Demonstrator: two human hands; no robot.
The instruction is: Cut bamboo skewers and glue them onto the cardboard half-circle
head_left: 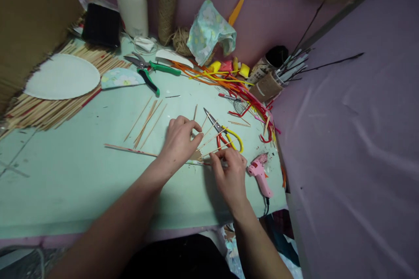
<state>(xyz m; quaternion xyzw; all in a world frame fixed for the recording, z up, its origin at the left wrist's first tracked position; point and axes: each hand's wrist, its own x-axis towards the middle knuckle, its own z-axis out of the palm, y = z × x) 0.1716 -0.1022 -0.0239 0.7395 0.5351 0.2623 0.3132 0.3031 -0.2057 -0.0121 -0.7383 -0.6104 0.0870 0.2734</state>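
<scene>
Several thin wooden sticks (214, 136) fan out to the upper right from a small brown piece (196, 155) between my hands. My left hand (183, 139) is closed, thumb and forefinger pinched at the upper left of the fan; what it pinches is too small to make out. My right hand (230, 170) is closed around the lowest stick of the fan, near its outer part. Scissors (218, 126) with red and yellow handles lie just behind the fan. A long reddish stick (131, 149) runs from the left toward my left wrist, partly hidden.
Loose sticks (147, 124) lie left of my hands. A pink glue gun (261, 175) is at the right. Green-handled pliers (150, 69), a stick pile (62, 109) with a white oval (63, 76), coloured stems (225, 82) and a white bottle (131, 4) stand or lie behind.
</scene>
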